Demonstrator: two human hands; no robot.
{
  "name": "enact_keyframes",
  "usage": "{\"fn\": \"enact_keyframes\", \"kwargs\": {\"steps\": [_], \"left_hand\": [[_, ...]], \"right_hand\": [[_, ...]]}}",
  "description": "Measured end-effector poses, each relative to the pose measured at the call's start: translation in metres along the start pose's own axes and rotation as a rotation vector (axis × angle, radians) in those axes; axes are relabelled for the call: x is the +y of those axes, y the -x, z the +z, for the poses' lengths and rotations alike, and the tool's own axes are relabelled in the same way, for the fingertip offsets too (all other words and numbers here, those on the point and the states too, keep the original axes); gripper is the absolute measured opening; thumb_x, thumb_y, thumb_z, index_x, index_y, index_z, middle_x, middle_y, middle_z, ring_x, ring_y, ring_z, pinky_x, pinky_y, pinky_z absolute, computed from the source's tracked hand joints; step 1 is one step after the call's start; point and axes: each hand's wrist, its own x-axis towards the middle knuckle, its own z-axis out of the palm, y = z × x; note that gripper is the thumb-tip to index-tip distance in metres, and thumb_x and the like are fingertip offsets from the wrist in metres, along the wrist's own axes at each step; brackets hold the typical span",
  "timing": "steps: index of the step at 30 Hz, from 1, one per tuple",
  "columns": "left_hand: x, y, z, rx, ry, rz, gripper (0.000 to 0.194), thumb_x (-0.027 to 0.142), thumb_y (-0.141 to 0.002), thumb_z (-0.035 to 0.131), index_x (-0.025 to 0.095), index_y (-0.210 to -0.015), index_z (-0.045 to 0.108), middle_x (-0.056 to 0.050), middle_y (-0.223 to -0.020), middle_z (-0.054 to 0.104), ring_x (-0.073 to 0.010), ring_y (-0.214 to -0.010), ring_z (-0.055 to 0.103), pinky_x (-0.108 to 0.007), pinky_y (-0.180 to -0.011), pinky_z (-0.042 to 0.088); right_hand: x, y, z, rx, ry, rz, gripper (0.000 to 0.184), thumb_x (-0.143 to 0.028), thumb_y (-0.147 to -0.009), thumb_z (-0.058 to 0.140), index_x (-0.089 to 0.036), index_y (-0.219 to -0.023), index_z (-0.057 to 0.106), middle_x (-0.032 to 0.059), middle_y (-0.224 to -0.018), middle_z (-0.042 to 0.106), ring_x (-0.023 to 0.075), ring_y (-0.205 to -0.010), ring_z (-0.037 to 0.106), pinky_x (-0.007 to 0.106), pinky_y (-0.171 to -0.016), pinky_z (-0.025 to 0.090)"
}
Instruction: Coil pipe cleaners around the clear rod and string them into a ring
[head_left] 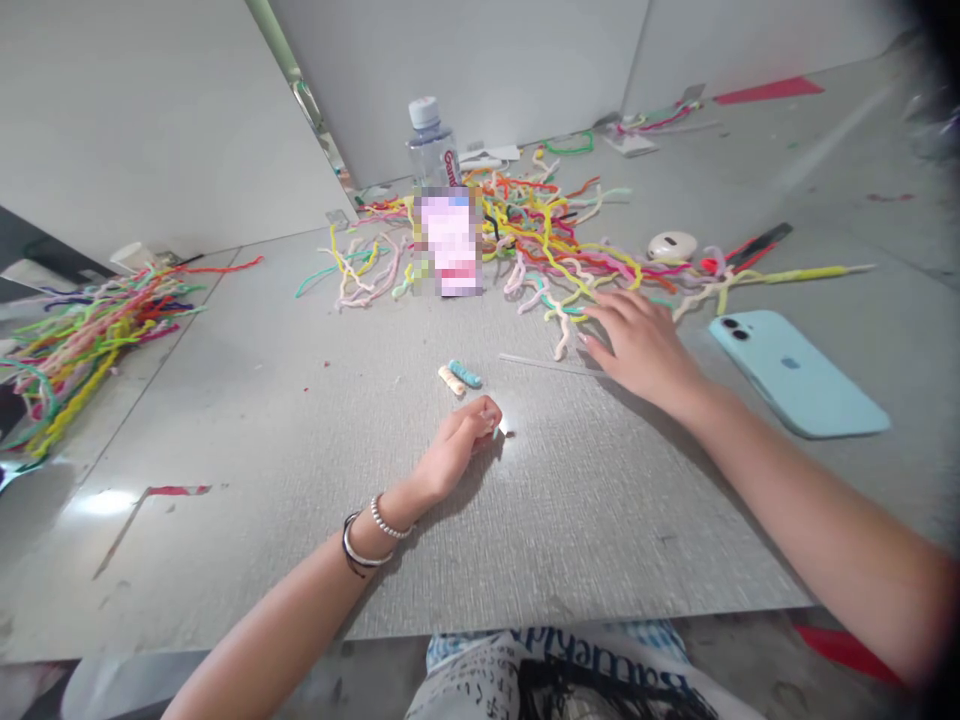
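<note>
My left hand (pixel 469 440) rests on the grey table (pixel 300 560) with its fingers curled closed. A pale bit shows at the fingertips, but what it is I cannot make out. Just beyond that hand lie two short coiled pieces side by side, one blue (pixel 465 374) and one cream (pixel 451 380). My right hand (pixel 637 345) is open, palm down, its fingers spread at the near edge of a pile of fuzzy coloured strands (pixel 555 230). A thin clear strip (pixel 547 364) runs along the table toward my right thumb.
A light blue phone (pixel 799 375) lies at the right, and a white oval case (pixel 672 247) sits behind it. A blurred-out upright screen (pixel 450 245) and a clear bottle (pixel 431 145) stand near the back partition (pixel 480 70). More strands (pixel 97 340) are heaped at the left.
</note>
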Motion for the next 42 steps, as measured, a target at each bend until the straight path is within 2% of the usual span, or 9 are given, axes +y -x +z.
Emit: {"fn": "enact_keyframes", "kwargs": {"steps": [4, 10, 19, 27, 31, 34, 38, 42], "left_hand": [[0.001, -0.001, 0.001, -0.044, -0.067, -0.012, 0.028, 0.038, -0.093, 0.042, 0.018, -0.073, 0.043, 0.004, -0.064, 0.034, -0.0094, -0.057, 0.03, -0.027, -0.053, 0.023], [0.006, 0.0, 0.003, -0.07, -0.134, -0.03, 0.032, 0.043, -0.095, 0.042, 0.018, -0.075, 0.044, 0.006, -0.059, 0.037, -0.0082, -0.052, 0.03, -0.025, -0.05, 0.024], [0.006, 0.0, 0.002, -0.075, -0.161, -0.016, 0.032, 0.041, -0.097, 0.041, 0.018, -0.075, 0.046, 0.005, -0.057, 0.042, -0.0081, -0.051, 0.036, -0.024, -0.052, 0.029], [0.006, 0.001, 0.003, -0.084, -0.177, -0.03, 0.032, 0.041, -0.097, 0.041, 0.018, -0.075, 0.046, 0.005, -0.056, 0.043, -0.0082, -0.051, 0.036, -0.025, -0.052, 0.03], [0.006, 0.0, 0.003, -0.083, -0.195, -0.029, 0.032, 0.041, -0.097, 0.041, 0.018, -0.075, 0.047, 0.005, -0.057, 0.043, -0.0083, -0.051, 0.036, -0.025, -0.053, 0.03], [0.005, 0.0, 0.003, -0.083, -0.2, -0.023, 0.033, 0.041, -0.097, 0.041, 0.018, -0.074, 0.046, 0.005, -0.058, 0.043, -0.0084, -0.052, 0.037, -0.025, -0.054, 0.031], [0.006, 0.0, 0.003, -0.084, -0.21, -0.02, 0.034, 0.041, -0.097, 0.04, 0.018, -0.073, 0.045, 0.005, -0.057, 0.043, -0.0085, -0.052, 0.037, -0.025, -0.054, 0.031], [0.006, 0.0, 0.003, -0.078, -0.22, -0.02, 0.034, 0.042, -0.097, 0.04, 0.018, -0.074, 0.046, 0.005, -0.057, 0.043, -0.0083, -0.052, 0.038, -0.025, -0.054, 0.032]], "right_hand": [[0.004, 0.004, 0.009, -0.099, 0.062, 0.087, 0.03, -0.03, -0.094, 0.047, -0.017, -0.117, 0.062, 0.0154, -0.124, 0.063, 0.0369, -0.119, 0.05, 0.051, -0.089, 0.038], [0.001, 0.0, 0.002, -0.048, 0.098, 0.165, 0.027, -0.018, -0.092, 0.045, -0.016, -0.111, 0.064, 0.0153, -0.109, 0.068, 0.0358, -0.107, 0.054, 0.046, -0.08, 0.036], [0.0, 0.003, -0.002, -0.135, 0.191, 0.133, 0.032, -0.013, -0.082, 0.05, -0.018, -0.108, 0.068, 0.0153, -0.106, 0.064, 0.0378, -0.106, 0.05, 0.046, -0.077, 0.036], [-0.009, 0.003, -0.014, -0.16, 0.177, 0.161, 0.023, -0.013, -0.086, 0.05, -0.02, -0.095, 0.07, 0.013, -0.104, 0.063, 0.0352, -0.108, 0.05, 0.043, -0.079, 0.036], [-0.011, 0.004, -0.013, -0.17, 0.212, 0.14, 0.022, -0.019, -0.087, 0.052, -0.017, -0.103, 0.067, 0.015, -0.11, 0.063, 0.0353, -0.105, 0.053, 0.042, -0.077, 0.037], [-0.011, 0.004, -0.014, -0.201, 0.206, 0.127, 0.023, -0.023, -0.087, 0.054, -0.017, -0.105, 0.066, 0.0139, -0.107, 0.066, 0.0337, -0.1, 0.057, 0.041, -0.076, 0.039], [-0.01, 0.003, -0.016, -0.226, 0.159, 0.118, 0.023, -0.016, -0.084, 0.054, -0.019, -0.102, 0.068, 0.0098, -0.1, 0.069, 0.0315, -0.099, 0.059, 0.04, -0.076, 0.04], [-0.009, 0.002, -0.019, -0.179, 0.122, 0.108, 0.023, -0.015, -0.085, 0.051, -0.02, -0.096, 0.071, 0.0112, -0.099, 0.069, 0.0333, -0.099, 0.059, 0.043, -0.076, 0.042]]}}
